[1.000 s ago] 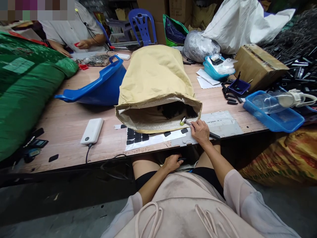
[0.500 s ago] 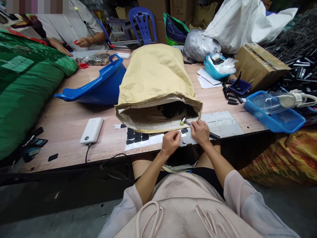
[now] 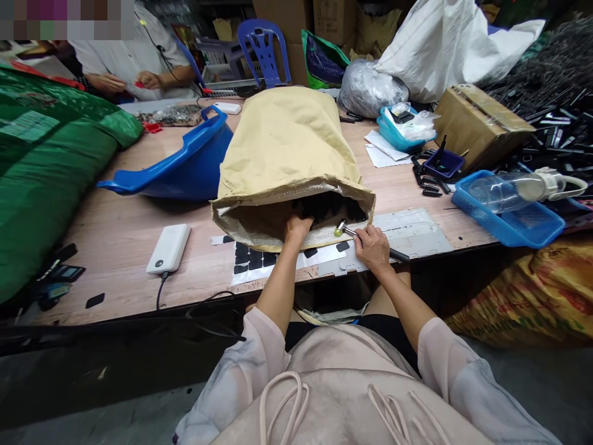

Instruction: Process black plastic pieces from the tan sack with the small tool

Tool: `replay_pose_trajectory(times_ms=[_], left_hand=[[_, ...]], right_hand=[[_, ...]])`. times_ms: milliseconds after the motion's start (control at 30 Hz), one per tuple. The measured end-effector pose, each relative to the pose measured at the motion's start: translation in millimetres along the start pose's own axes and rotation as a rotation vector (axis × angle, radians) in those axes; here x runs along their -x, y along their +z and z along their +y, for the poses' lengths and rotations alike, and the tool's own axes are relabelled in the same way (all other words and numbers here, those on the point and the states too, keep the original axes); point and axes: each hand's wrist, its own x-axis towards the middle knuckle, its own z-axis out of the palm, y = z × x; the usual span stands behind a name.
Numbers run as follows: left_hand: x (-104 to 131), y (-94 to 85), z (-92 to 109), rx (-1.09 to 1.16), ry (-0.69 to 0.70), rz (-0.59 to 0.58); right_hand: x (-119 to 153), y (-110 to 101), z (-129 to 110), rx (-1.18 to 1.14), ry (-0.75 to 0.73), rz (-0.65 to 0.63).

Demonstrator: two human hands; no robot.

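A large tan sack (image 3: 290,136) lies on the table with its mouth facing me, and dark items (image 3: 324,205) show inside. My left hand (image 3: 299,227) reaches into the mouth; its fingertips are by the dark items and mostly hidden. My right hand (image 3: 374,246) is closed around a small hammer (image 3: 351,233) with a yellowish tip and a black handle, its head at the sack's lower lip. Beneath lies a white sheet with black rounded squares (image 3: 249,258), beside a grey board (image 3: 412,232).
Left are a blue basin (image 3: 185,164), a white power bank (image 3: 169,248) on a cable and a green sack (image 3: 50,161). To the right stand a blue tray (image 3: 528,225) holding a clear bottle (image 3: 504,188), and a cardboard box (image 3: 482,127). Across the table sits another person (image 3: 134,59).
My left hand has moved forward from in front of the sack into its mouth. My right hand keeps the hammer in nearly the same place. The view has shifted slightly.
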Motion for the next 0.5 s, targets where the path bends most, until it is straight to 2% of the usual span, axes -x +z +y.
replay_pose_trajectory(times_ms=[67,133,167,233,300,367,433,500], left_hand=[[6.7,-3.5,1.9,-0.046,-0.118,-0.016],[15.7,-7.6,0.3,-0.077,-0.117,0.019],[21.0,-9.2,-2.7,-0.071,-0.055,0.053],[33.1,-10.5,-12.6,-0.028,0.158,0.091],[46.4,-8.6,-25.5,0.006,0.427,0.037],[58.6,-3.9,-37.5,-0.003,0.621,-0.082],[67.3,1.7,-46.1,-0.028,0.673,-0.154],[71.4,6.6,-50.7,-0.028,0.659,-0.167]], right_hand=[[-0.2,0.2,0.0,0.000,0.001,-0.010],[-0.3,0.5,0.3,-0.003,0.001,-0.011],[-0.4,0.7,0.5,-0.006,0.000,-0.008],[-0.5,1.1,0.9,-0.013,-0.002,-0.001],[-0.7,1.3,1.1,-0.016,-0.005,0.003],[-0.8,1.2,1.1,-0.013,-0.007,0.005],[-0.7,0.8,0.8,-0.007,-0.008,0.010],[-0.5,0.4,0.5,-0.007,-0.007,0.016]])
